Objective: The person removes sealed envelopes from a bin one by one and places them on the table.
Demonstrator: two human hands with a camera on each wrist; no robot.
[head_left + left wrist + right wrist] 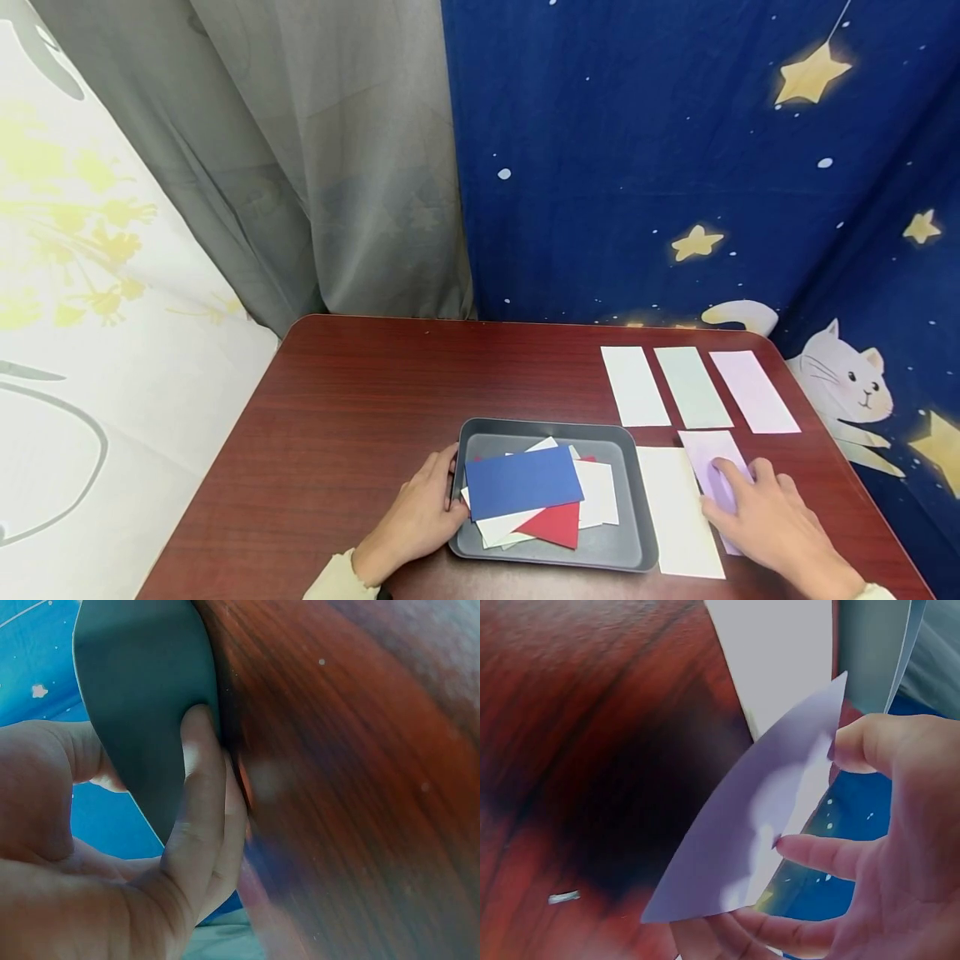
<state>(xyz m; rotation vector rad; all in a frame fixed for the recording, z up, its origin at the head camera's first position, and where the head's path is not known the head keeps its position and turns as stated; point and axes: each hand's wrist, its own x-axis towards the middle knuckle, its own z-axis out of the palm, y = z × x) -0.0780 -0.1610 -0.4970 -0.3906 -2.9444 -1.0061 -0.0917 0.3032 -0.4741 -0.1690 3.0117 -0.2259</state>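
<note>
A white cloth (112, 375) printed with yellow sprays hangs slack at far left. Next comes a grey curtain (337, 150), falling in soft, heavy folds. The table (360, 400) is reddish-brown with dark streaked wood grain and rounded far corners.

The left hand (420, 517) pinches the near-left wall of the tray (626, 500), thumb on one side, fingers flat along the other. The tray is a smooth, dull grey rectangle with rounded corners and a raised rim. Inside, flat cards lie askew in a loose pile: an oblong blue card (525, 483) on top, a red card (558, 525) and white ones (598, 492) jutting out beneath.

Behind stands a deep blue curtain (600, 150) with printed yellow stars (697, 242). Right of the tray, a long cream card (680, 512) lies flat, with a white card (635, 386) and a pale green card (693, 387) beyond.

The purple card (708, 458) lies just beside the cream one, under the right hand (772, 517), whose bent, spread fingers and thumb grip it across its width. Farther back lies a lilac card (754, 392), thin and straight-edged.
</note>
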